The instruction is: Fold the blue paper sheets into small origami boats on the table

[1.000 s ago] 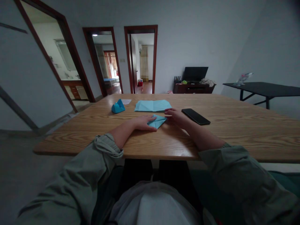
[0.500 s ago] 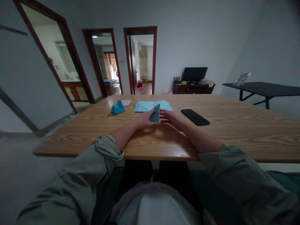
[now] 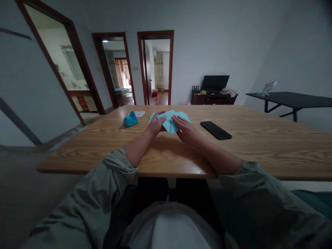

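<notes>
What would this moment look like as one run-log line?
left hand: holding folded light blue paper | right hand: touching same paper | behind: pale sheet | wooden table: black phone right, blue folded model left

A black phone (image 3: 215,130) lies flat, while beyond it a dark screen (image 3: 215,83) stands on a brown cabinet (image 3: 202,99)

Wooden table (image 3: 261,148): brown grained top; extends below, beyond and to either side of the left hand (image 3: 156,123) and right hand (image 3: 186,130).
Black phone (image 3: 215,130): 1 unit; lies flat, right of the right hand, not touching it.
Light-blue sheet (image 3: 185,117): 1 unit; lies just beyond the hands, partly hidden.
Blue folded paper (image 3: 131,119): 1 unit; peaked; sits left of the left hand, apart from it.
White slip (image 3: 140,113): 1 unit; lies flat, beyond and left of the left hand.
</notes>
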Action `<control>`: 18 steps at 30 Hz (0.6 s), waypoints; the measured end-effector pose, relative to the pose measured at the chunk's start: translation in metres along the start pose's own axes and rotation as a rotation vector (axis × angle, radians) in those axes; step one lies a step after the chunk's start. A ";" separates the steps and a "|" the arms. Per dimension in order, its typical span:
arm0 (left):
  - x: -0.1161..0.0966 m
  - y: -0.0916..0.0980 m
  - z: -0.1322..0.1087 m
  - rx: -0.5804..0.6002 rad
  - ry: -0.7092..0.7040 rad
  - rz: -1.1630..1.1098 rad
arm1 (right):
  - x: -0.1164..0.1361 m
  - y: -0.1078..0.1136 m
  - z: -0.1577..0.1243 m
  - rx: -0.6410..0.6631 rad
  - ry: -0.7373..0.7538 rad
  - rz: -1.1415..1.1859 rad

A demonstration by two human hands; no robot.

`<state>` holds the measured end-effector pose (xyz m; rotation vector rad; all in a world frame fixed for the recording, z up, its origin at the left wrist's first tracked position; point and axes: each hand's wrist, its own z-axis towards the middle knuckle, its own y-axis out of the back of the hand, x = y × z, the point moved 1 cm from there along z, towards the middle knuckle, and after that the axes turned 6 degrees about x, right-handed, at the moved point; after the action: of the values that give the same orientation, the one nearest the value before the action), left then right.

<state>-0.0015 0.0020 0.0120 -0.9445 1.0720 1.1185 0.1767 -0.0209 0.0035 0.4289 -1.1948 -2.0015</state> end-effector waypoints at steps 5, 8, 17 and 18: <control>0.008 0.028 -0.001 0.178 0.190 0.704 | -0.014 -0.008 -0.005 0.301 -0.095 0.011; 0.011 0.040 -0.003 0.247 0.099 1.106 | -0.021 -0.014 -0.010 0.437 -0.162 0.044; -0.005 0.038 -0.016 0.534 -0.120 1.424 | -0.017 -0.011 -0.009 0.542 -0.223 0.061; -0.006 0.037 -0.017 0.549 -0.128 1.416 | -0.017 -0.011 -0.008 0.546 -0.222 0.059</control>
<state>-0.0415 -0.0083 0.0116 0.4951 1.8516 1.7697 0.1883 -0.0103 -0.0116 0.4338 -1.8790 -1.6839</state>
